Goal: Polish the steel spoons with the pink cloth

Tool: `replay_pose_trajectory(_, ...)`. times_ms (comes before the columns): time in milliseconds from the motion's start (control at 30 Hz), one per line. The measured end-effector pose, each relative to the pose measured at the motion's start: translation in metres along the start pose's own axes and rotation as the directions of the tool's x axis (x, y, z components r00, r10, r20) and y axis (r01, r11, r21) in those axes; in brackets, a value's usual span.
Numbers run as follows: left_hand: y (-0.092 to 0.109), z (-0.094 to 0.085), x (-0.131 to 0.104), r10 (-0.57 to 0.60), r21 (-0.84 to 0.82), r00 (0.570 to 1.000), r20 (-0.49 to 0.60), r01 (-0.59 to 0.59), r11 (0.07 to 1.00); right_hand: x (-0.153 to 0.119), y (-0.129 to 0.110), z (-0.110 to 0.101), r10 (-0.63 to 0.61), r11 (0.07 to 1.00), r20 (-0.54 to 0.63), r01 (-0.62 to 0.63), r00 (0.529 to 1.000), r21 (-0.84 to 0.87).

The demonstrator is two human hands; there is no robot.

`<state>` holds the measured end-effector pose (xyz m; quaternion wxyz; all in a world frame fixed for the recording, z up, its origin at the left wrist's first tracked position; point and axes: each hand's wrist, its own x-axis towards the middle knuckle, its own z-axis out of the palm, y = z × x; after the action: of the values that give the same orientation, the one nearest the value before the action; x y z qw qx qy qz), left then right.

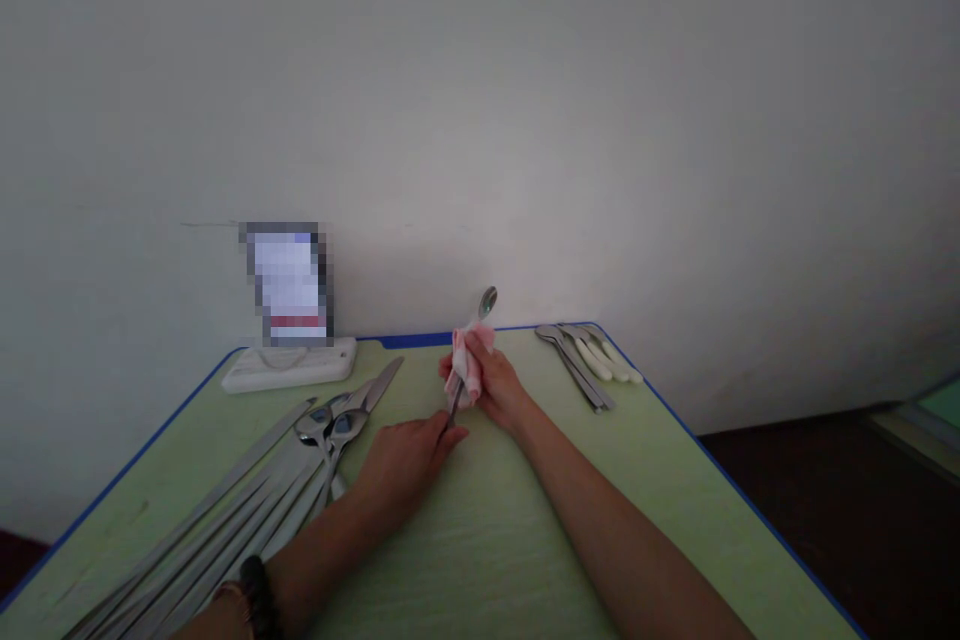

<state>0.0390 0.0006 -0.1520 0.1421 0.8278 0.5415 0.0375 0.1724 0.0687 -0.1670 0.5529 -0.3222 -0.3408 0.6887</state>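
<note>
A metal spoon [488, 302] slants up and away over the middle of the green table [487, 540], its bowl at the top. My left hand [411, 455] is closed on the lower end of its handle. Around the handle's upper part, my right hand [491, 380] presses a pink and white cloth [466, 365]. The cloth hides that stretch of the handle and some of my right fingers.
Several knives [255, 480] and spoons [346, 425] lie at the left, close to my left forearm. More spoons [574, 365] and white-handled cutlery [600, 355] lie at the back right. A lit, blurred screen [289, 285] stands behind a white power strip [292, 366]. A wall borders the table.
</note>
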Motion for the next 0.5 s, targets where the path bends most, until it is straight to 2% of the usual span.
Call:
replay_pose_trajectory(133,0.0009,0.0015,0.0001,-0.041,0.013,0.999,-0.007,0.041,0.999,-0.0027,0.0003,0.0015,0.029,0.998,0.050,-0.026,0.998,-0.053)
replay_pose_trajectory(233,-0.0002,0.0040,0.0000,-0.049,0.000,0.998,-0.050,0.049,0.999,-0.0028,-0.0019,0.0033,0.037,0.999,0.015,-0.037,0.999,-0.018)
replay_pose_trajectory(500,-0.0016,0.0041,-0.0024,0.012,-0.094,0.993,-0.120,-0.024,0.995,-0.0036,-0.0089,0.0052,0.064,0.990,-0.043,-0.058,0.997,0.126)
